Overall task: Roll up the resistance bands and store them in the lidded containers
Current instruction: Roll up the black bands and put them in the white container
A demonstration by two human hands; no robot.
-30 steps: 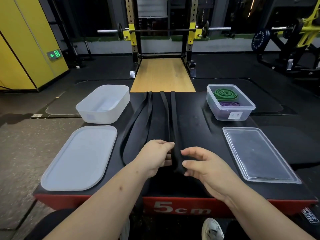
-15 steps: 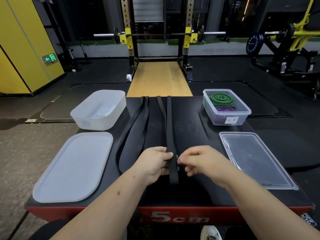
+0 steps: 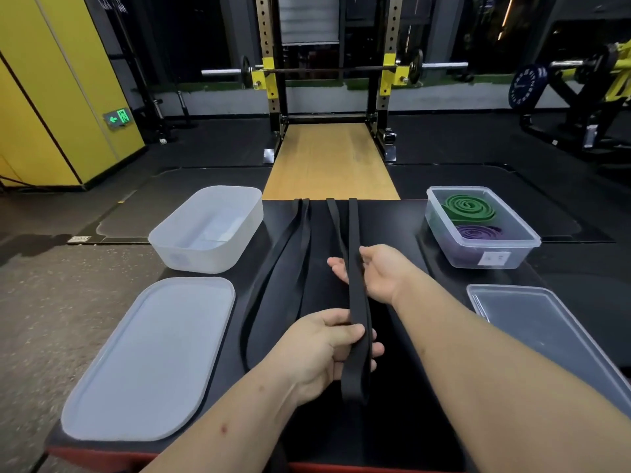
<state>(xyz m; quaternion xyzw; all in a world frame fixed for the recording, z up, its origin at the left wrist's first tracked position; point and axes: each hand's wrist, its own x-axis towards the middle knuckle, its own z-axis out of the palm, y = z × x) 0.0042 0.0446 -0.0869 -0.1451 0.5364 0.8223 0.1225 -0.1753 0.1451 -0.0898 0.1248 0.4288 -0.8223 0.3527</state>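
Gripping the near end of the narrow black band (image 3: pixel 356 302), the left hand (image 3: pixel 324 346) curls round it; the right hand (image 3: pixel 375 273) lies palm-up, fingers loose, under the strap farther out, likely holding it flat for rolling. The wide black band (image 3: pixel 273 278) lies on the desk (image 3: pixel 403 227) near the empty container (image 3: pixel 208 230).

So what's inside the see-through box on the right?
The clear box holds two rolled-up bands: a green roll at the back and a purple roll nearer you. Anything beneath the rolls is covered, so that can't be told.
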